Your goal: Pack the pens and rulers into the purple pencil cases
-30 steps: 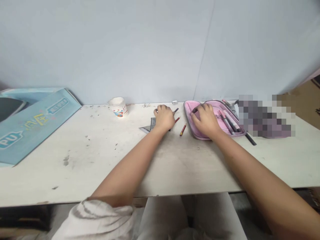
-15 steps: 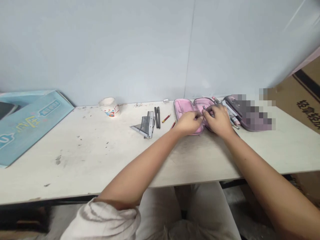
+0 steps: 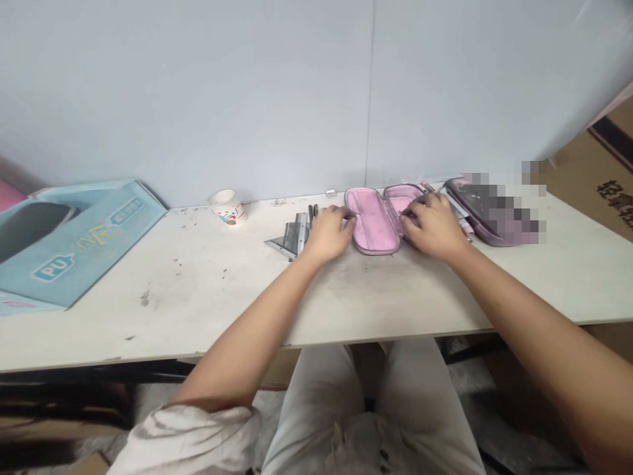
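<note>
A pink pencil case (image 3: 374, 221) lies unzipped and spread flat, its left half showing a bare pink lining. My right hand (image 3: 435, 227) is curled over the case's right half, thumb and fingers on it; what lies beneath the palm is hidden. Just left of the case, my left hand (image 3: 329, 232) hovers low over the table with fingers bent and thumb apart, and nothing shows in it. It covers the spot where a short pencil lay. Beside it are dark pens (image 3: 312, 212), mostly hidden, and a clear ruler with a set square (image 3: 295, 234).
A paper cup (image 3: 227, 208) stands at the back left, near a light-blue box (image 3: 99, 244). By the wall sits a small white eraser-like block (image 3: 331, 193). To the right, a second, dark pencil case (image 3: 475, 208) lies by several pens. A cardboard box (image 3: 603, 178) is beyond the table.
My left hand has left the inside of the pencil case and moved left, over the pencil and pens. My right hand stays at the case's right half. The view has shifted slightly.
</note>
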Tool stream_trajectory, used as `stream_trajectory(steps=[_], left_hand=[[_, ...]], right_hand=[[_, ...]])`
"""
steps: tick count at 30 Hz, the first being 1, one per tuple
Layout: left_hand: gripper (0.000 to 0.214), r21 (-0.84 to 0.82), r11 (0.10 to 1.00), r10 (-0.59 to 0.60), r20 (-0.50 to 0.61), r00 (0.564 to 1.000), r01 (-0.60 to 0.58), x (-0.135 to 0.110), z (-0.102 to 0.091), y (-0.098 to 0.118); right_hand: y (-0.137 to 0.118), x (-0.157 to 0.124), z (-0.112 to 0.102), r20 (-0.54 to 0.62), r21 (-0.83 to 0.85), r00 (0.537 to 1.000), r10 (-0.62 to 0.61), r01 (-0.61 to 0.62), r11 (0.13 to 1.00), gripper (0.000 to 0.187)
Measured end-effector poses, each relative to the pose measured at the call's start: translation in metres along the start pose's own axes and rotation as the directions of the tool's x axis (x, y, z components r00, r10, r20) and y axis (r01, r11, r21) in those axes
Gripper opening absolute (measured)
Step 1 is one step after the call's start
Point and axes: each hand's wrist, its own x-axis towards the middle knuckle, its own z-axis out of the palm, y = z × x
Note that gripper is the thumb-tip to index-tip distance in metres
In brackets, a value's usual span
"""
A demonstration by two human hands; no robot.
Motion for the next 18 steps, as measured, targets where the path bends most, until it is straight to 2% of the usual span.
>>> stream_trajectory(steps=[4, 7, 10, 14, 16, 18], left_hand=[[0.028, 0.026, 0.994, -0.103, -0.041, 0.994, 0.105, -0.017, -0.012, -0.038], [0.027, 0.036, 0.993, -0.110, -0.056, 0.992, 0.112, -0.032, -0.015, -0.054], [0.025, 0.021, 0.994, -0.104, -0.079, 0.992, 0.105, -0.043, -0.017, -0.064], [0.021, -0.063, 0.994, -0.092, -0.098, 0.991, 0.086, -0.053, -0.017, -0.073], [0.019, -0.127, 0.989, -0.094, -0.115, 0.989, 0.079, -0.054, -0.016, -0.074], [0.018, -0.225, 0.968, -0.139, -0.131, 0.982, 0.107, -0.054, -0.016, -0.075]], right_hand=[[-0.048, 0.011, 0.007, 0.058, 0.034, 0.993, -0.107, 0.105, 0.994, 0.032], [-0.086, 0.018, 0.020, 0.100, 0.045, 0.980, -0.170, 0.166, 0.985, 0.031], [-0.115, 0.023, 0.040, 0.147, -0.013, 0.969, -0.196, 0.200, 0.980, 0.028], [-0.128, 0.030, 0.058, 0.216, -0.171, 0.971, -0.101, 0.139, 0.975, 0.024], [-0.126, 0.034, 0.057, 0.200, -0.193, 0.975, -0.094, 0.133, 0.972, 0.026], [-0.124, 0.037, 0.052, 0.146, -0.157, 0.979, -0.142, 0.165, 0.974, 0.031]])
